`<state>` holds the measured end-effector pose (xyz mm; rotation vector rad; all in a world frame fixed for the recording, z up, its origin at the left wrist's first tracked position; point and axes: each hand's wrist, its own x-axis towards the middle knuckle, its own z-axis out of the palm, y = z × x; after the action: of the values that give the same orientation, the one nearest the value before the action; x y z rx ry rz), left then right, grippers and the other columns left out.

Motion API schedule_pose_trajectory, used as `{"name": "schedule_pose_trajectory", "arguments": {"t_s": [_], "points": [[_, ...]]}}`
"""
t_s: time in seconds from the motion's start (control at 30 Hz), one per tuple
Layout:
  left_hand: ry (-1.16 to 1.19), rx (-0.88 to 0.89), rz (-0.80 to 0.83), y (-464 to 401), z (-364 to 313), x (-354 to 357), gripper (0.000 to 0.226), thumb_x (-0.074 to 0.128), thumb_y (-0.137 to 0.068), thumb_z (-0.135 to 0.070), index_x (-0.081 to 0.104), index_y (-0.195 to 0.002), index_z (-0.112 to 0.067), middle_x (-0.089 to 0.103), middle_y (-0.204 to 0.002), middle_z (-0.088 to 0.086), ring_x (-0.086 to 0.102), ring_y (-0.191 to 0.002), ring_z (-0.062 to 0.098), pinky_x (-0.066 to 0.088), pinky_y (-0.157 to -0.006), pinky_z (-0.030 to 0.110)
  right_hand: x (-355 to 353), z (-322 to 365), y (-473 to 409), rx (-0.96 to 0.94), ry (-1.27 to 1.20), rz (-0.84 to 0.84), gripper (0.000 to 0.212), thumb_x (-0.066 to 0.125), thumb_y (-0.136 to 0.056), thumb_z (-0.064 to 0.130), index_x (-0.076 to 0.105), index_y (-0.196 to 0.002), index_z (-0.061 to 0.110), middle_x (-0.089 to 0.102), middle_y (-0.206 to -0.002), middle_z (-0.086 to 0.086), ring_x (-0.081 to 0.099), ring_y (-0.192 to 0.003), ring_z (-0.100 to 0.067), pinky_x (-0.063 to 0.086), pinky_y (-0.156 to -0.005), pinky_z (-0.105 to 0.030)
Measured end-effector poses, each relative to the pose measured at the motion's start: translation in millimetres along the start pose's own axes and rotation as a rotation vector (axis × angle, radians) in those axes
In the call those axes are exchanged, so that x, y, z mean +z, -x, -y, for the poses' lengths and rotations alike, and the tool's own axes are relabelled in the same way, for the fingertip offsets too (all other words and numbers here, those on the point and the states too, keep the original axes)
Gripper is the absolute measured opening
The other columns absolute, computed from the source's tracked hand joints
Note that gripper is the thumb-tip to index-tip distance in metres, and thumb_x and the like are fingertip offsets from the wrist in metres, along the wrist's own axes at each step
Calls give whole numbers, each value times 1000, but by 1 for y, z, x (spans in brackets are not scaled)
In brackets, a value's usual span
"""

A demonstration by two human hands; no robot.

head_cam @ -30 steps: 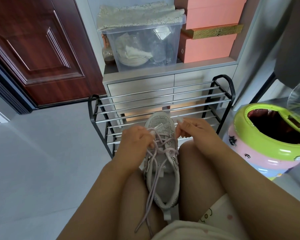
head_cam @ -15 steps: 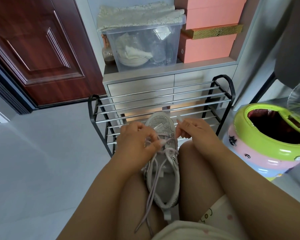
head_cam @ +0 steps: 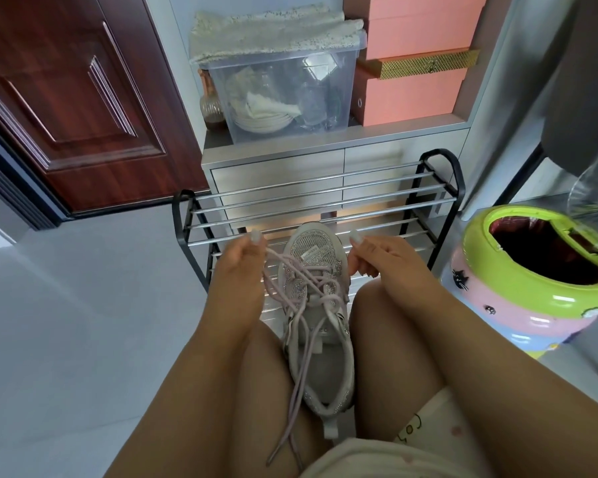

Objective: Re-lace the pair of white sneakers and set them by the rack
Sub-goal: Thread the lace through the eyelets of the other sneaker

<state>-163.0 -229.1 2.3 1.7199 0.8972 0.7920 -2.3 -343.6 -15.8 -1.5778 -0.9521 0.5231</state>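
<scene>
One pale grey-white sneaker (head_cam: 320,343) lies between my knees, toe pointing away toward the shoe rack (head_cam: 311,201). Its pinkish lace (head_cam: 304,288) crosses the eyelets, and loose ends trail down toward my lap. My left hand (head_cam: 240,267) pinches a strand of the lace and holds it out to the left of the shoe. My right hand (head_cam: 377,257) sits at the right side of the toe with curled fingers; whether it grips the lace or the shoe edge is hidden. No second sneaker is in view.
A black metal rack with chrome bars stands right ahead against a grey drawer cabinet (head_cam: 325,167). On top sit a clear storage bin (head_cam: 283,94) and pink boxes (head_cam: 408,91). A green-and-pink bin (head_cam: 539,270) stands at the right, a dark red door (head_cam: 73,98) at the left.
My left hand has moved from over the eyelets out to the left, drawing a lace strand with it. My right hand has stayed by the toe.
</scene>
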Motion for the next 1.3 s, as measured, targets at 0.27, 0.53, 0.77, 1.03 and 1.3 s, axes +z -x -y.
{"name": "schedule_pose_trajectory", "arguments": {"t_s": [0.27, 0.53, 0.77, 1.03, 1.3], "points": [[-769, 505, 96, -1, 16, 7, 40, 26, -90, -50, 61, -92, -31, 54, -99, -7, 42, -103, 21, 25, -83, 31, 6, -1, -2, -7, 21, 29, 45, 50, -97, 29, 65, -58, 12, 57, -60, -9, 45, -53, -4, 36, -55, -13], [-809, 395, 107, 2, 1, 20, 33, 51, -84, -63, 68, -93, -36, 44, -126, -8, 26, -123, 16, 24, -100, 38, 10, 1, -2, 80, 17, 20, 44, 45, -98, 32, 61, -64, 10, 54, -63, -9, 48, -58, -14, 40, -58, -19], [-769, 339, 162, -3, 0, 32, 24, 62, -78, -57, 68, -88, -35, 45, -115, -12, 28, -117, 15, 30, -100, 41, 9, 1, -3, 101, -25, -15, 50, 40, -99, 37, 63, -68, 4, 55, -65, -12, 48, -56, -12, 41, -56, -16], [-606, 262, 137, -10, 3, 22, 16, 59, -89, -35, 67, -89, -21, 43, -110, -14, 30, -114, 12, 31, -95, 31, 6, 0, -4, 153, -26, 3, 56, 37, -99, 38, 65, -76, -5, 55, -62, -5, 48, -56, -12, 40, -54, -12], [-254, 300, -125, 2, -2, 11, 12, 58, -93, -26, 59, -83, -20, 46, -109, -4, 41, -109, 10, 30, -84, 6, 7, 2, -2, 159, -5, 43, 61, 36, -98, 43, 65, -79, -7, 55, -65, -9, 47, -57, -11, 41, -56, -13]]}}
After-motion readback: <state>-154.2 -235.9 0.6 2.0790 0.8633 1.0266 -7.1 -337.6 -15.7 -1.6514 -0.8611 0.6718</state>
